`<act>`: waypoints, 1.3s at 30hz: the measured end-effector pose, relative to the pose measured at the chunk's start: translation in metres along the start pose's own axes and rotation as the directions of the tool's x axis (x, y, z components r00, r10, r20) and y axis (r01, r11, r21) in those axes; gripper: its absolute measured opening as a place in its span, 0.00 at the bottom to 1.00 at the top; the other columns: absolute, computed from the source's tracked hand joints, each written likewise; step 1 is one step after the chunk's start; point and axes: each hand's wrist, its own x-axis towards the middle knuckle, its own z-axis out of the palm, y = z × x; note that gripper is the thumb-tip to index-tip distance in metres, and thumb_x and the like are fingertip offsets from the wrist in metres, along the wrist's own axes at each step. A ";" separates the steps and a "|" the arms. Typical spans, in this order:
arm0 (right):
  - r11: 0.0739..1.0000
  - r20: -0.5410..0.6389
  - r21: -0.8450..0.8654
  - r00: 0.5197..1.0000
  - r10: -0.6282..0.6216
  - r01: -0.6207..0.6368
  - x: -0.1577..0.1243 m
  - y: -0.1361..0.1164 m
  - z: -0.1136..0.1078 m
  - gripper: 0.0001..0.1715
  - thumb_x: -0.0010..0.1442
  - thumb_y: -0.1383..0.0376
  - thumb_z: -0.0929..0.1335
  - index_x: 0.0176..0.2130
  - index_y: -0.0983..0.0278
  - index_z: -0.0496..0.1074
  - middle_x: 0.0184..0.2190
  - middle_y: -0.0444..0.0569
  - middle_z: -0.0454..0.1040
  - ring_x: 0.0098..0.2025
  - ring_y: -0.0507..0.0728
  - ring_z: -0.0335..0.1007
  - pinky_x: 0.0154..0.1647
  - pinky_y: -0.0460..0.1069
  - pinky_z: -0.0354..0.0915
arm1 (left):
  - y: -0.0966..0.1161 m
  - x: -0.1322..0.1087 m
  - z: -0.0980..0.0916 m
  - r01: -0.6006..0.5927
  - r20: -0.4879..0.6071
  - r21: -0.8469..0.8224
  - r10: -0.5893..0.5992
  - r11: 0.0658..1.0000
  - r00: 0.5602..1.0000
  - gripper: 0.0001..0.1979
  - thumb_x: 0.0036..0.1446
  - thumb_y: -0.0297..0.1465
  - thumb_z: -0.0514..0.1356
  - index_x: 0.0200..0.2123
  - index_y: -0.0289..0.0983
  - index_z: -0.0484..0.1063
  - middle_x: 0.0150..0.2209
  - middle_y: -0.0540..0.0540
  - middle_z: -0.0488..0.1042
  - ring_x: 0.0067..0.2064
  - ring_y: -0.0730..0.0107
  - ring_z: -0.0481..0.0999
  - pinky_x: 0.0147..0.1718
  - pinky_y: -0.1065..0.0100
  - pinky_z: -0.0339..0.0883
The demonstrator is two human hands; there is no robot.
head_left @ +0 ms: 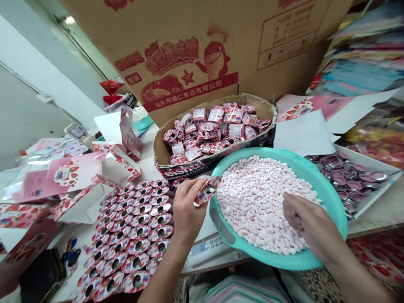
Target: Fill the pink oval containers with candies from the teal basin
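Note:
My left hand (pixel 188 211) grips a small strawberry-print candy box (pixel 208 190) with a dark hole in its top, at the left rim of a turquoise basin (pixel 334 208). Pale pink candies (pixel 256 198) fill much of the basin. Over their right side is my right hand (pixel 312 227), its fingers curled in; whatever they hold, if anything, is hidden. Rows of similar boxes (pixel 138 233) stand to the left, holes facing up. A white digital scale (pixel 205 253) lies partly beneath the basin's left edge.
Behind the basin, a cut-down carton (pixel 159 157) holds many closed strawberry packs (pixel 217 129). A large cardboard box (pixel 246 83) rises behind it. On the right, a white tray (pixel 377 198) contains round pinkish caps (pixel 349 181). Folded printed cartons (pixel 78 173) and a black wallet (pixel 39 281) lie left.

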 end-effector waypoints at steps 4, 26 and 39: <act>1.000 0.045 0.004 0.999 -0.024 0.024 0.001 -0.001 0.000 0.29 0.56 0.46 0.68 0.21 0.62 0.55 0.18 0.39 0.48 0.21 0.49 0.40 0.20 0.47 0.42 | 0.000 0.005 0.021 -0.030 0.029 -0.008 0.030 1.000 0.999 0.23 0.50 0.21 0.63 0.50 0.42 0.71 0.44 0.45 0.73 0.46 0.63 0.72 0.47 0.61 0.68; 0.999 0.024 0.027 0.999 -0.040 0.040 -0.001 -0.008 0.003 0.30 0.54 0.45 0.69 0.20 0.62 0.55 0.17 0.38 0.48 0.20 0.48 0.40 0.19 0.46 0.42 | 0.005 0.006 0.030 0.060 0.081 -0.088 -0.053 0.994 0.995 0.24 0.48 0.20 0.62 0.49 0.45 0.72 0.44 0.46 0.74 0.46 0.61 0.72 0.48 0.59 0.68; 0.999 -0.005 0.026 0.999 -0.033 0.033 -0.002 -0.007 0.002 0.28 0.54 0.49 0.70 0.20 0.62 0.56 0.17 0.38 0.49 0.19 0.48 0.41 0.18 0.46 0.41 | 0.000 -0.019 0.003 0.719 0.246 -0.542 -0.736 0.435 0.631 0.29 0.40 0.36 0.71 0.47 0.34 0.70 0.40 0.43 0.79 0.41 0.61 0.79 0.43 0.61 0.73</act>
